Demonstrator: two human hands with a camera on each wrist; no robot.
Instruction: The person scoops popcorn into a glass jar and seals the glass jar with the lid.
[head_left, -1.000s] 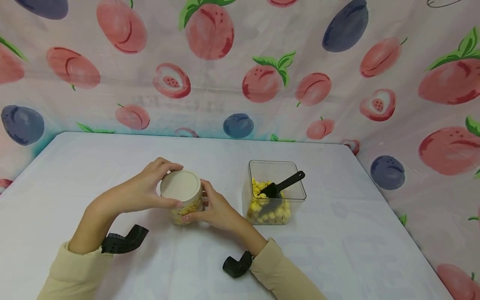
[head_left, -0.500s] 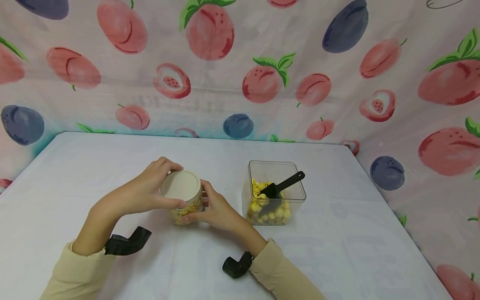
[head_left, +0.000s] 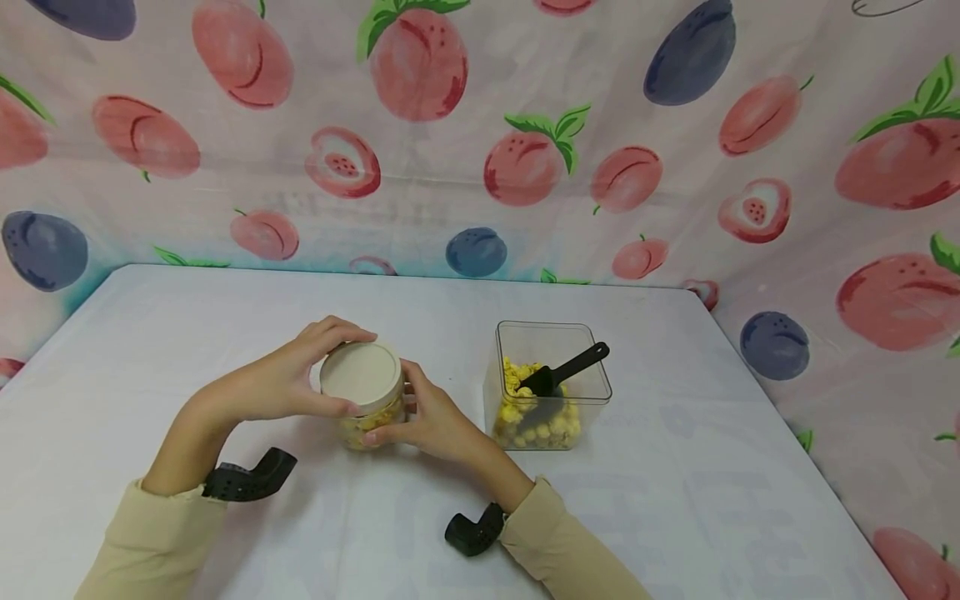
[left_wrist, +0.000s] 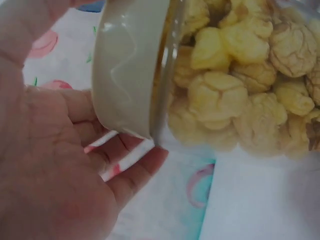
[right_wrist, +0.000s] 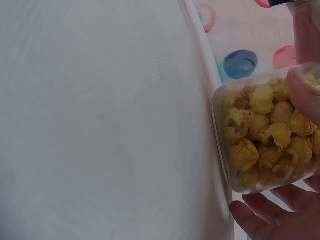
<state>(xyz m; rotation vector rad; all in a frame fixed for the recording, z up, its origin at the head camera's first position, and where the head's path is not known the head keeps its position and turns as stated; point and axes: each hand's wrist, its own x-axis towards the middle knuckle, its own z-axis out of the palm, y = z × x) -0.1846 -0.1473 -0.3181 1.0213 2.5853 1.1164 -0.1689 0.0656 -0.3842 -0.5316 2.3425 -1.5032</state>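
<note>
Slightly left of the table's middle, in the head view, stands a clear jar of yellow popcorn with a cream lid on it. My left hand grips the lid by its rim, fingers at the far side and thumb at the near side. In the left wrist view the lid sits level on the jar's mouth. Lower down, my right hand holds the jar body from the right, its thumb in front. Popcorn fills much of the jar in the right wrist view, which shows its base at the white tabletop.
Right of the jar is a clear square container partly filled with popcorn. A black scoop leans in it, handle over the right rim. A white cloth covers the table, and a fruit-print curtain hangs behind.
My left fingers have shifted a little to the right along the lid's far rim, and the thumb went slightly right, then back left. The right hand and jar stay in place.
</note>
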